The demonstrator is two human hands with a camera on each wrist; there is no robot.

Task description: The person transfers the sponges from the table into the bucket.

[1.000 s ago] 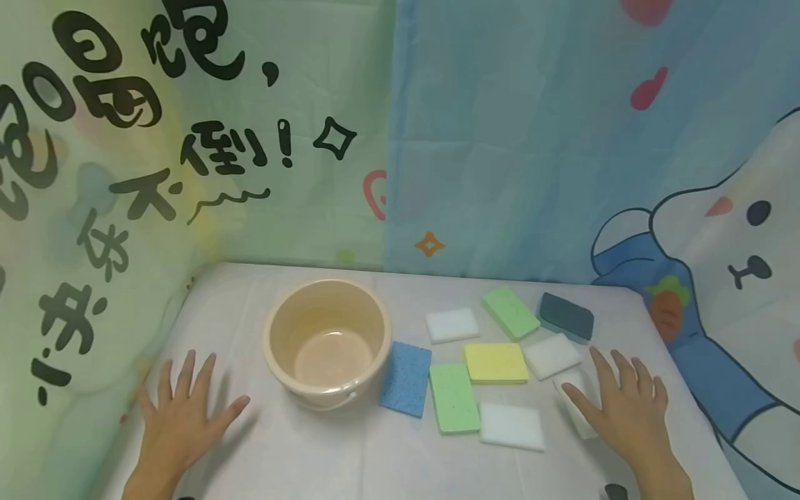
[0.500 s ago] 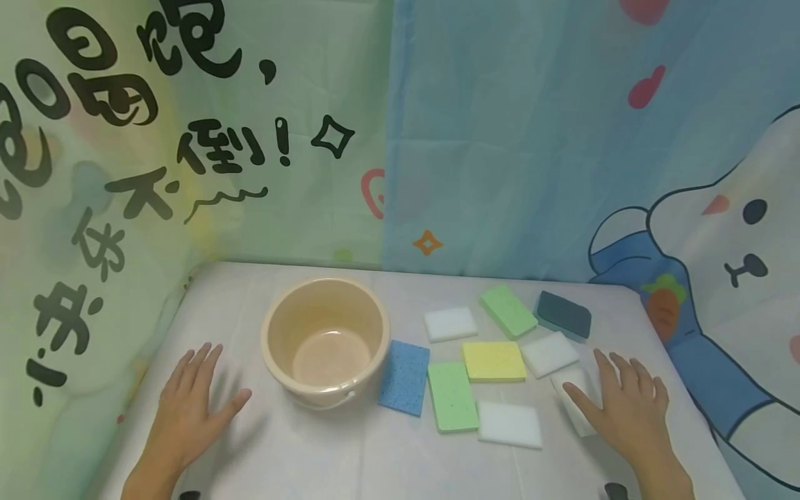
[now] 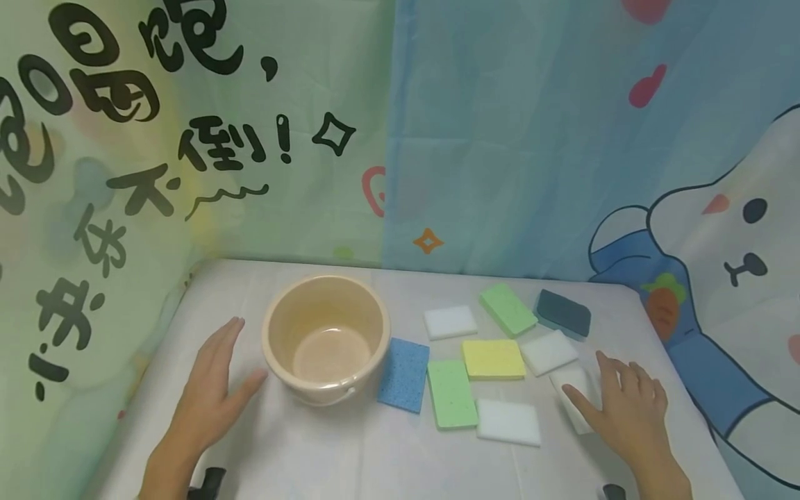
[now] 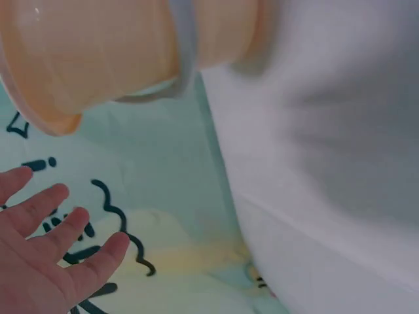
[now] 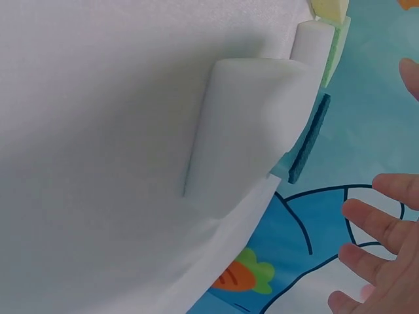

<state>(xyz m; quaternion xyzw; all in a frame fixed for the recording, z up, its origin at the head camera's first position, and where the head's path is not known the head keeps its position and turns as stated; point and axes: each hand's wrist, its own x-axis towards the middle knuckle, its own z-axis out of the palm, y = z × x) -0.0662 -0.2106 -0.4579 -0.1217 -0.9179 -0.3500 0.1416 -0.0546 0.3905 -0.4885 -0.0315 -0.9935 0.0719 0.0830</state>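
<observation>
A cream-coloured bucket (image 3: 281, 351) stands on the table, its inside bare and its handle hanging low. Just left of it is my left hand (image 3: 209, 399), fingers extended and thumb toward the bucket without visibly touching it; the left wrist view has the bucket (image 4: 98, 52) above the spread fingers. My right hand (image 3: 631, 417) hovers at the right, holding nothing, with relaxed fingers over a white sponge (image 3: 573, 399) that it partly hides. In the right wrist view that white sponge (image 5: 252, 131) lies apart from the fingers.
Between bucket and right hand lie a blue sponge (image 3: 403, 375), green sponges (image 3: 452, 394) (image 3: 508, 310), a yellow sponge (image 3: 494, 360), several white sponges (image 3: 508, 422) and a dark teal scouring sponge (image 3: 564, 314). Printed cloth (image 3: 500, 153) hangs behind the table (image 3: 350, 458).
My left hand has moved right and forward, closer to the bucket, its fingers drawing together. The right hand has barely moved. Bucket and sponges stay in place.
</observation>
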